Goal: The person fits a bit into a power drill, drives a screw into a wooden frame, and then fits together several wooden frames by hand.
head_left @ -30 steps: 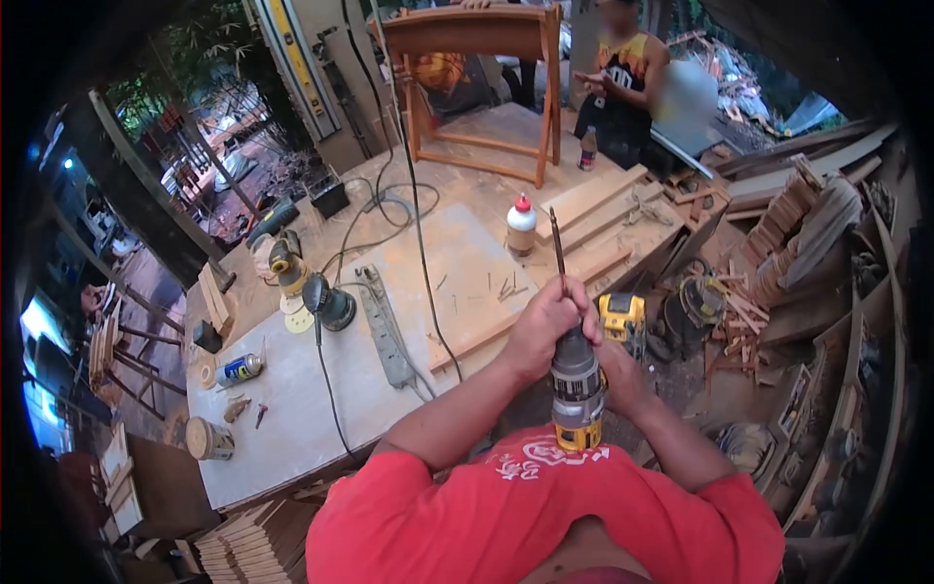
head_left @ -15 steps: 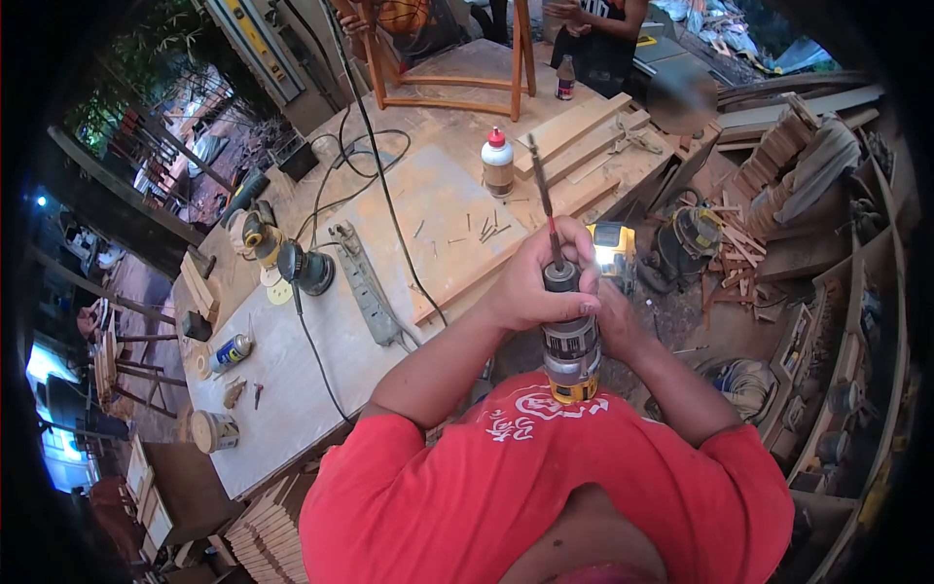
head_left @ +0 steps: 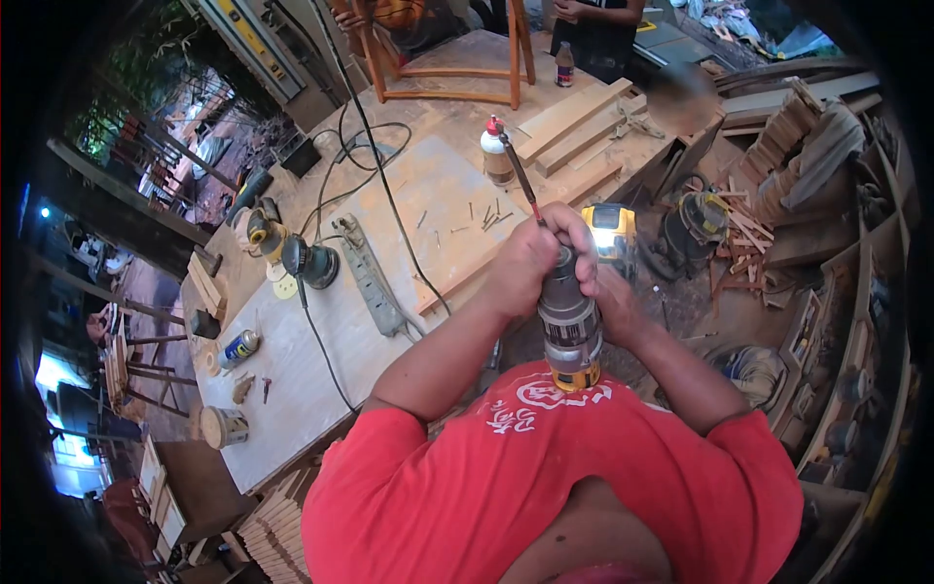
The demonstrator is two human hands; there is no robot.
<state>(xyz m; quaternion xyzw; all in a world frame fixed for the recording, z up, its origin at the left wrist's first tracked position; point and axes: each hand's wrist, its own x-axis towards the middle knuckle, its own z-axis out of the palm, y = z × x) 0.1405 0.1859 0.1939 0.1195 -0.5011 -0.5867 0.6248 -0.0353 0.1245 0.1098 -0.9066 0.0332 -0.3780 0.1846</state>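
Observation:
A yellow and grey cordless drill point(head_left: 569, 331) is held close to the red shirt, its front end facing the workbench. A long dark drill bit point(head_left: 522, 175) with a reddish lower part sticks out past my left hand point(head_left: 533, 265). That hand is closed around the base of the bit, at the chuck. My right hand point(head_left: 620, 307) is wrapped round the drill's handle, mostly hidden behind the body. The yellow battery base point(head_left: 610, 226) shows beyond it with a bright light. Several loose screws point(head_left: 496, 216) lie on the bench beyond the left hand.
The workbench point(head_left: 292, 355) carries a power strip point(head_left: 368, 282), a sander point(head_left: 309, 263), a white bottle with a red cap point(head_left: 495, 154), planks point(head_left: 579, 127) and a spray can point(head_left: 239, 347). A cable hangs across it. A person point(head_left: 598, 39) stands at the far side, beside a wooden frame point(head_left: 448, 78).
My left hand has shifted from the chuck's side to close round the base of the bit. The bit's tip has swung slightly left and lower. My right hand still holds the drill.

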